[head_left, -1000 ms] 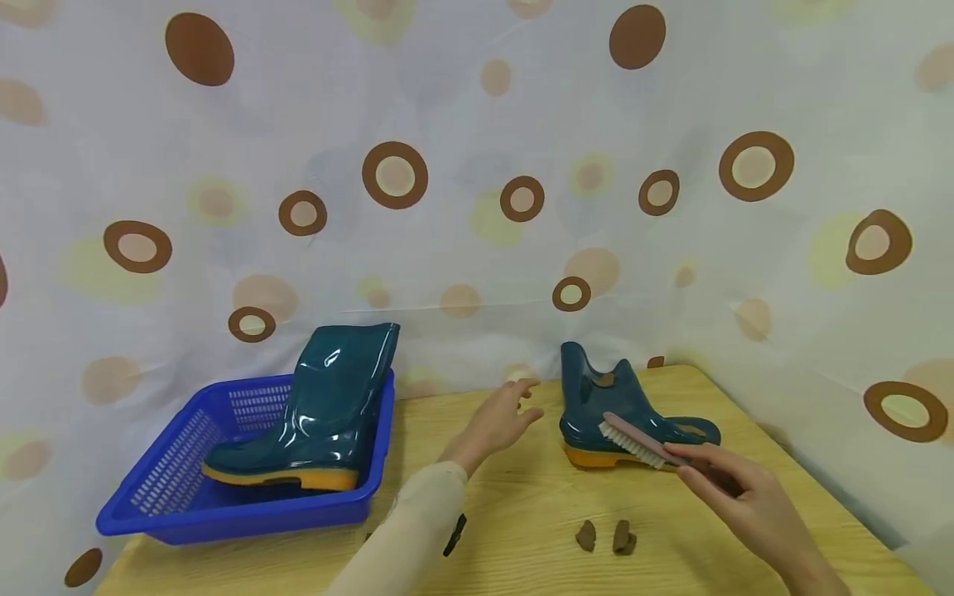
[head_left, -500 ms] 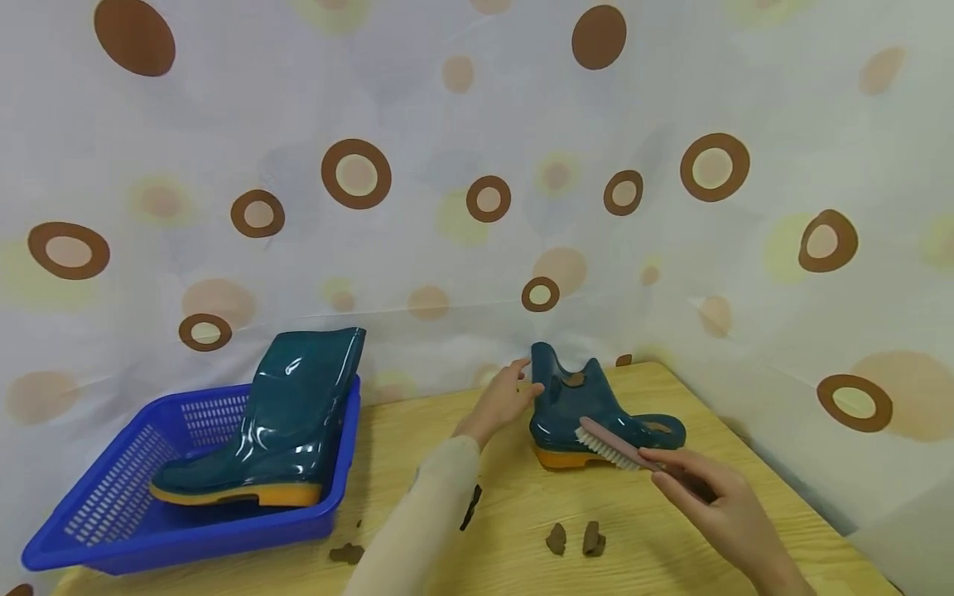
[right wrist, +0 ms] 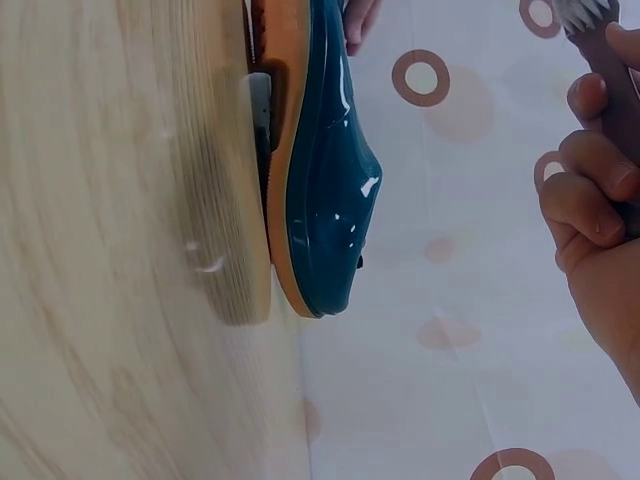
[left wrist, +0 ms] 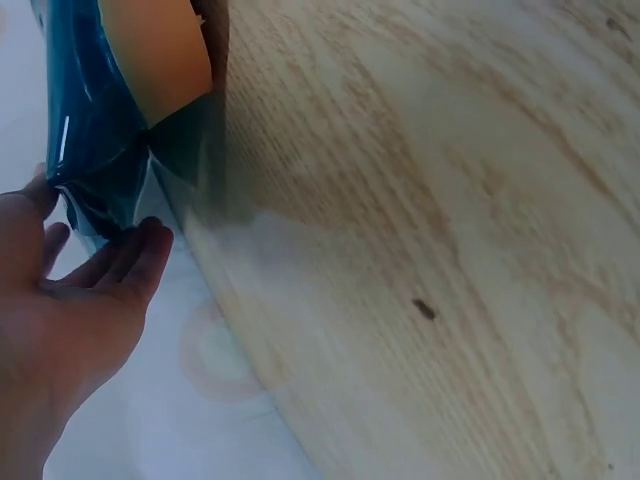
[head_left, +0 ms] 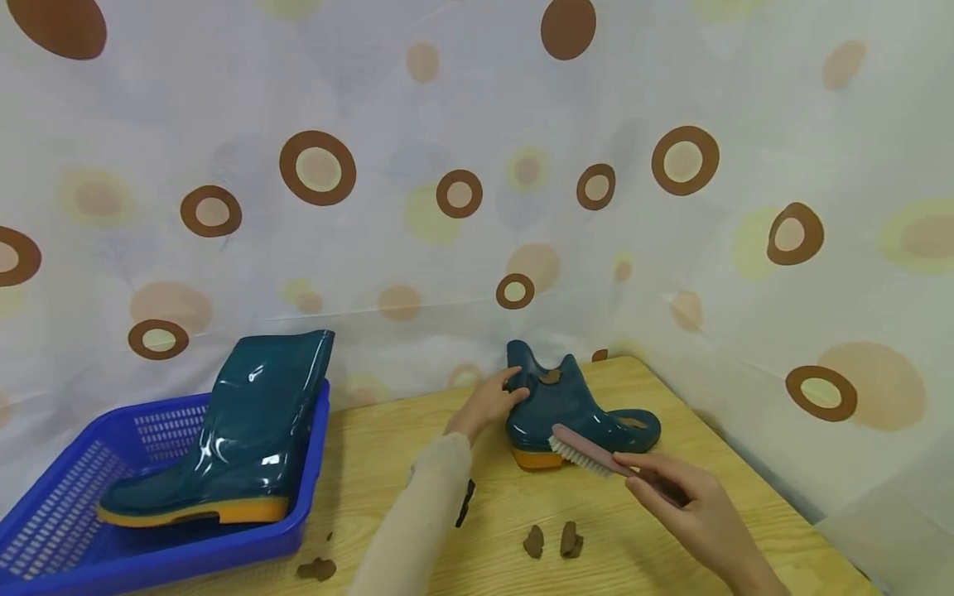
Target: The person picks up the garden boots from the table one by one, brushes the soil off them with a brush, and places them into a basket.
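Observation:
A dark green boot (head_left: 555, 410) with an orange sole stands at the right of the table, brown patches on its shaft and toe. My left hand (head_left: 488, 406) has its fingers and thumb around the edge of the shaft; the left wrist view shows this hand (left wrist: 75, 320) gripping the boot's (left wrist: 90, 90) top end. My right hand (head_left: 701, 513) holds a pinkish brush (head_left: 585, 451) by its handle, white bristles in front of the boot's lower side. In the right wrist view, curled fingers of the right hand (right wrist: 595, 220) wrap the brush handle (right wrist: 610, 75).
At the left, a blue basket (head_left: 204, 563) holds another green boot (head_left: 253, 422). Brown lumps (head_left: 533, 541) (head_left: 570, 540) lie near the table's (head_left: 417, 439) front, with a further brown piece (head_left: 316, 569) beside the basket. A patterned curtain (head_left: 402, 232) hangs behind.
My left hand has moved from beside the right-hand boot onto its shaft edge and now grips it. The head view has turned rightward. The right hand still holds the brush near the boot.

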A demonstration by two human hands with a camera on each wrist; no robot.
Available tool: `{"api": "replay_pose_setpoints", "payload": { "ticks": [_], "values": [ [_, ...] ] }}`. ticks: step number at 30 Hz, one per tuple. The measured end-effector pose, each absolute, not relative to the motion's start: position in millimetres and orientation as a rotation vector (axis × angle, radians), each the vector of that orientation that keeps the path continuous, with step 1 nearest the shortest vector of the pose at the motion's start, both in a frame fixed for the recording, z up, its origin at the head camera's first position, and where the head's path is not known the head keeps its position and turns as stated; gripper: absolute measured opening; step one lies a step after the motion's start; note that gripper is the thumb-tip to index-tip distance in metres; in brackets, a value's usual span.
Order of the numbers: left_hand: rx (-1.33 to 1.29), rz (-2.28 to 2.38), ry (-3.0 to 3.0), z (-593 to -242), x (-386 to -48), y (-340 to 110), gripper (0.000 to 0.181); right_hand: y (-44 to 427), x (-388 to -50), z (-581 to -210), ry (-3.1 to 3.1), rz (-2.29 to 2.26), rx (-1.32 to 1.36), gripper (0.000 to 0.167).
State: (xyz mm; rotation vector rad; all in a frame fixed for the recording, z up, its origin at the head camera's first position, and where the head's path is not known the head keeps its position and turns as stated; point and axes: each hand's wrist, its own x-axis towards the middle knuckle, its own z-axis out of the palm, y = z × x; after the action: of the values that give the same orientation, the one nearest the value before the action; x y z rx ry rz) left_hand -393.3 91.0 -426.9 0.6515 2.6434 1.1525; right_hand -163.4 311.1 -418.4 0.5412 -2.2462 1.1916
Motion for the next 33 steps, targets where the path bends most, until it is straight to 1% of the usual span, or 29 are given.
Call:
{"api": "replay_pose_setpoints", "payload": {
  "ticks": [7, 12, 15, 18, 24, 33],
  "values": [
    [0.664, 1.23, 2.641, -429.7, -389.3, 94.8, 0.054, 312.2, -163.1, -419.7, -2.284, 1.159, 0.522, 0.033],
    [0.577, 1.479, 2.575, -422.2, -385.5, 102.1, 0.051, 313.9, -164.9, -421.5, -2.3, 1.162, 0.493, 0.031],
    [0.478, 1.667, 2.5, -415.3, -385.2, 102.9, 0.055, 312.7, -167.6, -421.8, -2.304, 1.16, 0.487, 0.03],
    [0.444, 1.775, 2.449, -409.5, -385.3, 101.4, 0.063, 312.1, -169.8, -421.6, -2.296, 1.151, 0.5, 0.03],
    [0.571, 1.854, 2.415, -402.7, -382.5, 95.6, 0.075, 312.2, -174.5, -421.4, -2.286, 1.15, 0.503, 0.031],
    [0.651, 2.077, 2.254, -405.8, -371.2, 84.3, 0.077, 311.9, -178.8, -423.9, -2.303, 1.138, 0.5, 0.03]
  ]
}}
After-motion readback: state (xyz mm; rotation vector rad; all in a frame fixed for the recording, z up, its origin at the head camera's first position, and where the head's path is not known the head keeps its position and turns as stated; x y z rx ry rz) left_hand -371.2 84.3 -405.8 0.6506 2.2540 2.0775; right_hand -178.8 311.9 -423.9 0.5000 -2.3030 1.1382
